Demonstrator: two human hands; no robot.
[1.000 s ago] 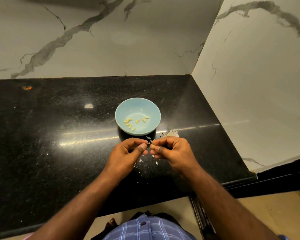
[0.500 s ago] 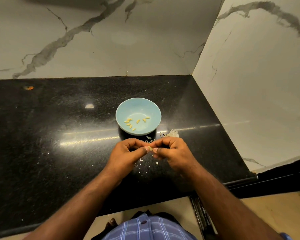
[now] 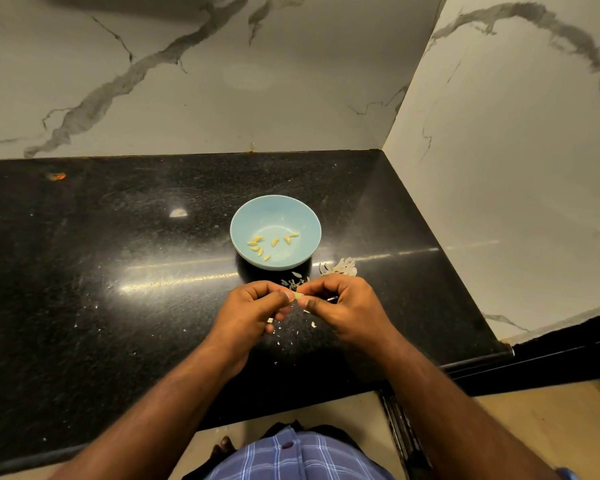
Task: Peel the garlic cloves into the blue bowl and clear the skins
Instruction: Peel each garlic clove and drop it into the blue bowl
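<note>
A light blue bowl stands on the black countertop and holds several peeled yellowish cloves. Just in front of the bowl, my left hand and my right hand meet above the counter. Both pinch one small garlic clove between thumb and fingers. White skin flakes lie scattered on the counter below my hands. A larger clump of papery skin lies right of the bowl's front edge.
Marble walls close the counter at the back and on the right. A small orange scrap lies at the far left by the back wall. The counter's front edge runs just under my forearms.
My hands have stayed in the same spot, working the clove between the fingertips. The thumbs have shifted slightly and a few flakes lie below them.
</note>
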